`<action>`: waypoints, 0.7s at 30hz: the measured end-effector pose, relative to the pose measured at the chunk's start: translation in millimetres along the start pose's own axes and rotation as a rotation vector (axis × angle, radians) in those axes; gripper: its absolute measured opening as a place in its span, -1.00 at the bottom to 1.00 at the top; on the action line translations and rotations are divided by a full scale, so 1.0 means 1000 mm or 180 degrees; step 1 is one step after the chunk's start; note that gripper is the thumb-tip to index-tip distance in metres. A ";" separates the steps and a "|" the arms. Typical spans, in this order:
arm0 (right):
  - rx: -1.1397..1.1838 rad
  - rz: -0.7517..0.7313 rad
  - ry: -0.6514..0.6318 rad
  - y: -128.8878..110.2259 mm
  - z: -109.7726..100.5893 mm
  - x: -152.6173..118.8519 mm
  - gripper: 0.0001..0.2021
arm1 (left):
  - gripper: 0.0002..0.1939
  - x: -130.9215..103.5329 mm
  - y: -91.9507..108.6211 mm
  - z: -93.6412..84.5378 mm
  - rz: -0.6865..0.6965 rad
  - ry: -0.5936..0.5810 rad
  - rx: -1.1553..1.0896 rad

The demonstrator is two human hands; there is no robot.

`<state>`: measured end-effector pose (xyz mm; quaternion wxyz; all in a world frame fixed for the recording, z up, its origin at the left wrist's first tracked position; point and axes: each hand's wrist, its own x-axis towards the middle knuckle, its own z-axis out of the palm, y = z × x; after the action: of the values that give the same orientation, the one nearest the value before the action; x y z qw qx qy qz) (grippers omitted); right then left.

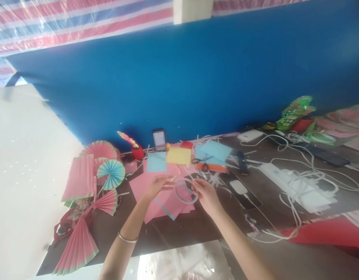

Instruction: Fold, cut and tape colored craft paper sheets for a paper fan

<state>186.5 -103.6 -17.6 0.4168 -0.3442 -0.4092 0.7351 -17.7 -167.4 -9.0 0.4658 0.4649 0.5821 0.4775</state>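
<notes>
A pale ring that looks like a roll of clear tape (194, 200) is held up over the pink paper sheets (156, 208). My right hand (207, 194) pinches it at its right edge, fingers closed. From the other side my left hand (157, 186) reaches toward the ring's left edge, its fingers stretched out and slightly apart; whether they touch it is hard to tell. Just beyond lie a yellow sheet (178, 156), blue sheets (216, 151) and a pair of dark-handled scissors (203, 160).
Folded pink paper fans (80, 249) and a round blue fan (111, 174) crowd the left side. A phone (159, 140) stands at the back. To the right are a white power strip (296, 188), tangled cables and a dark phone with a white device (238, 187) on it.
</notes>
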 end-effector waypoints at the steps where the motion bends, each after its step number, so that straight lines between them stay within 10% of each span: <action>1: -0.0022 -0.0061 0.0106 -0.002 -0.002 -0.001 -0.72 | -0.56 0.000 -0.003 0.000 0.0040 0.0280 0.0433; 6: -0.0186 -0.0091 0.0448 -0.009 -0.017 -0.010 -0.68 | -0.81 0.008 -0.020 0.003 0.0111 0.0903 0.2231; 21: -0.0173 -0.0133 0.0447 -0.020 -0.028 -0.031 -0.72 | -0.76 0.075 -0.040 0.025 -0.0058 0.0417 0.2184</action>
<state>229.3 -116.0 -7.2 0.4502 -0.3974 -0.4058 0.6889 -6.6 -94.7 -58.8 0.2483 0.5576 0.7415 0.2786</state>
